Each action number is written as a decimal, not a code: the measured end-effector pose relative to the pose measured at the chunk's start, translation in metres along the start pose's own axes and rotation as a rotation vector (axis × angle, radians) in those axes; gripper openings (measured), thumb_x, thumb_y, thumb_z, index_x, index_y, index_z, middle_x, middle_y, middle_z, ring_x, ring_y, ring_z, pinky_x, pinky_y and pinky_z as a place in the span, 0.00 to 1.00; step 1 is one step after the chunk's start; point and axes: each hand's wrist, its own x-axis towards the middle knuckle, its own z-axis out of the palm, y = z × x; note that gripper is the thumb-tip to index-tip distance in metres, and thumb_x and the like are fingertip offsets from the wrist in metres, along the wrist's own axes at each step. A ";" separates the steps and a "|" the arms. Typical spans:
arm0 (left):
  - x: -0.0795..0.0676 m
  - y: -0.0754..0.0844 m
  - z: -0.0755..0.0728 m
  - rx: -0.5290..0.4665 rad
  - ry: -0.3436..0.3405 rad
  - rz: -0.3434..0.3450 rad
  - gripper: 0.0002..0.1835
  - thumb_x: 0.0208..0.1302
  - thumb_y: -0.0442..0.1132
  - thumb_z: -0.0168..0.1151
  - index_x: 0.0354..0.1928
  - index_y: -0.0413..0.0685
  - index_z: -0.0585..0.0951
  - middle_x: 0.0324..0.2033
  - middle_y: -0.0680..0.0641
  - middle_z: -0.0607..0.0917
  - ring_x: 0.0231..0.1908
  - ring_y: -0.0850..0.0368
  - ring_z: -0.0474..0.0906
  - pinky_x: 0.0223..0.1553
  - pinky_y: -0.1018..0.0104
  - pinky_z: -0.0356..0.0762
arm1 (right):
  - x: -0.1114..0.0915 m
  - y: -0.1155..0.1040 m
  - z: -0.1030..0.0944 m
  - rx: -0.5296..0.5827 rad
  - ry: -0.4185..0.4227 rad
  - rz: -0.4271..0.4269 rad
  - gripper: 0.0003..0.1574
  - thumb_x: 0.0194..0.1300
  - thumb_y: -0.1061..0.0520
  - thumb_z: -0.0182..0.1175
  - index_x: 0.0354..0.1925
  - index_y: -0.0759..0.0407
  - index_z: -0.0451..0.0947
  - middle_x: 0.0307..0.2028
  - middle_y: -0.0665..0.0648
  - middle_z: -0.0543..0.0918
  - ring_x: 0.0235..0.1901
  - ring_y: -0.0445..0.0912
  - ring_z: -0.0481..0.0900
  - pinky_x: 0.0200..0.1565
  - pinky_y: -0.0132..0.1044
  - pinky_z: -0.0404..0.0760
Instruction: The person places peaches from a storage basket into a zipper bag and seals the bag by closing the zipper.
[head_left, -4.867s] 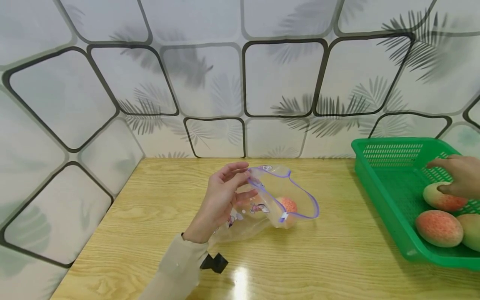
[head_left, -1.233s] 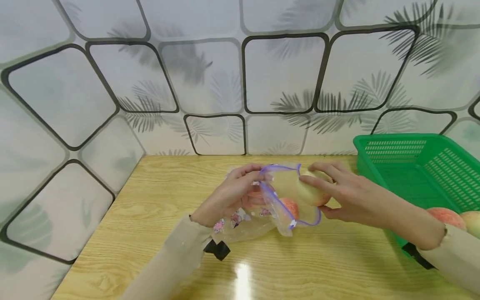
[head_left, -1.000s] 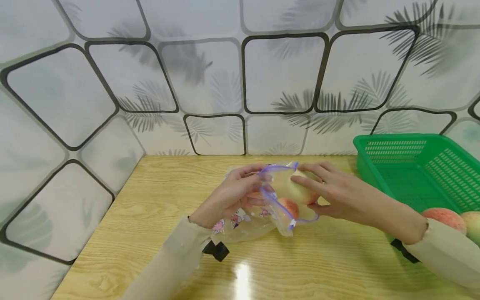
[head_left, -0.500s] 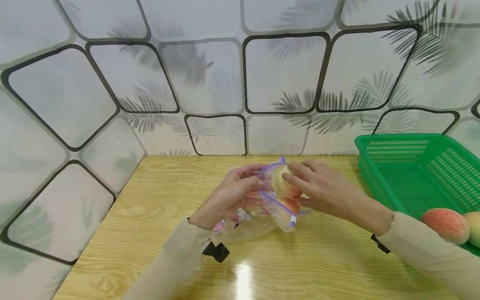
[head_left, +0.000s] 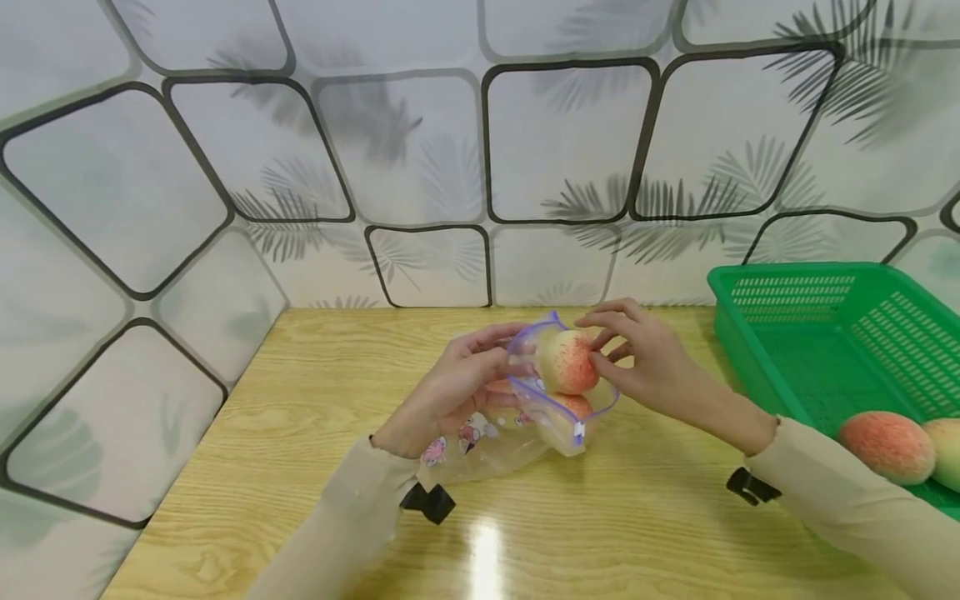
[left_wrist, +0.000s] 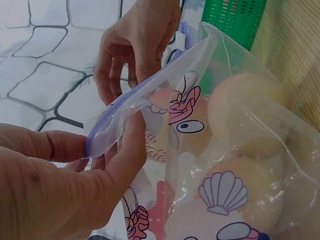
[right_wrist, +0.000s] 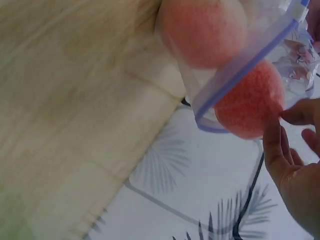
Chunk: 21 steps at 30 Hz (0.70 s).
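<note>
My left hand [head_left: 453,387] pinches the purple-edged rim of a clear slider zip bag [left_wrist: 225,195] printed with cartoon shells, holding its mouth spread. A yellow and red peach [head_left: 570,362] sits in the bag's mouth, partly inside. My right hand [head_left: 648,354] is just right of it, fingers bent and fingertips right at its skin; in the right wrist view the thumb and a finger meet its edge. Under this one, a second peach [head_left: 576,406] lies inside the bag. The left wrist view shows rounded fruit through the plastic.
A green plastic basket [head_left: 757,358] stands at the right of the wooden table [head_left: 300,500]. Inside are a red peach [head_left: 887,447] and a paler one [head_left: 947,450] near its front. A patterned wall [head_left: 420,150] rises behind the table.
My right hand took a peach from the basket, carried it left to the bag and moved it into the mouth. Its fingers have since drawn back to the peach's right side. The left hand stays at the rim.
</note>
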 end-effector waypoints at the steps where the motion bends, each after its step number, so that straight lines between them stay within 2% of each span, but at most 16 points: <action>1: 0.000 0.000 0.000 0.002 0.001 0.000 0.28 0.73 0.29 0.49 0.73 0.48 0.70 0.51 0.48 0.82 0.36 0.62 0.86 0.33 0.70 0.89 | 0.000 -0.001 0.001 -0.006 0.011 0.054 0.28 0.54 0.75 0.70 0.54 0.65 0.80 0.50 0.63 0.79 0.33 0.47 0.85 0.31 0.30 0.88; 4: -0.001 0.000 0.000 0.012 0.004 -0.001 0.28 0.73 0.29 0.48 0.73 0.49 0.70 0.54 0.46 0.81 0.36 0.62 0.86 0.32 0.71 0.88 | 0.001 -0.004 0.002 -0.058 0.000 0.219 0.25 0.59 0.67 0.72 0.55 0.64 0.79 0.48 0.65 0.80 0.33 0.50 0.86 0.31 0.37 0.90; 6: -0.001 0.001 0.000 0.015 0.005 -0.003 0.28 0.73 0.29 0.47 0.73 0.50 0.71 0.56 0.45 0.81 0.35 0.62 0.86 0.32 0.71 0.88 | 0.002 -0.006 0.001 -0.084 -0.058 0.328 0.23 0.62 0.59 0.72 0.53 0.63 0.79 0.44 0.64 0.83 0.33 0.50 0.86 0.32 0.40 0.89; 8: -0.001 0.001 0.000 0.018 0.005 -0.003 0.28 0.73 0.29 0.47 0.72 0.50 0.72 0.57 0.45 0.81 0.35 0.62 0.86 0.33 0.71 0.88 | 0.003 -0.009 0.002 -0.064 -0.123 0.408 0.21 0.64 0.55 0.72 0.51 0.62 0.80 0.41 0.62 0.86 0.33 0.49 0.87 0.34 0.39 0.88; 10: -0.001 0.001 0.000 0.024 0.002 -0.001 0.28 0.72 0.29 0.47 0.72 0.51 0.72 0.57 0.45 0.80 0.34 0.61 0.86 0.32 0.71 0.88 | 0.003 -0.011 0.003 0.009 -0.163 0.452 0.19 0.65 0.54 0.71 0.50 0.61 0.81 0.40 0.60 0.89 0.34 0.47 0.88 0.37 0.36 0.87; 12: -0.001 0.001 -0.001 0.032 0.001 0.004 0.28 0.72 0.29 0.47 0.72 0.52 0.73 0.58 0.44 0.79 0.34 0.60 0.86 0.33 0.70 0.89 | 0.004 -0.014 0.006 0.107 -0.162 0.446 0.18 0.65 0.57 0.71 0.51 0.61 0.81 0.44 0.60 0.89 0.36 0.47 0.88 0.38 0.33 0.87; 15: -0.002 0.002 -0.001 0.047 0.004 0.015 0.29 0.71 0.29 0.46 0.71 0.53 0.73 0.60 0.45 0.78 0.36 0.60 0.85 0.34 0.69 0.89 | 0.005 -0.014 0.010 0.199 -0.116 0.381 0.19 0.63 0.64 0.70 0.53 0.64 0.80 0.48 0.63 0.87 0.40 0.51 0.90 0.39 0.33 0.89; 18: -0.004 0.003 -0.001 0.053 0.018 0.021 0.28 0.71 0.29 0.48 0.71 0.53 0.74 0.61 0.45 0.78 0.38 0.59 0.85 0.36 0.68 0.90 | 0.005 -0.010 0.009 0.138 -0.093 0.355 0.19 0.63 0.66 0.70 0.52 0.65 0.80 0.48 0.64 0.87 0.40 0.54 0.90 0.37 0.36 0.90; 21: -0.006 0.005 -0.002 0.052 0.032 0.024 0.28 0.70 0.29 0.48 0.70 0.53 0.75 0.61 0.45 0.78 0.38 0.59 0.85 0.35 0.69 0.89 | 0.001 -0.002 0.002 0.010 -0.134 0.408 0.18 0.64 0.61 0.70 0.51 0.65 0.81 0.45 0.64 0.87 0.38 0.54 0.87 0.38 0.42 0.89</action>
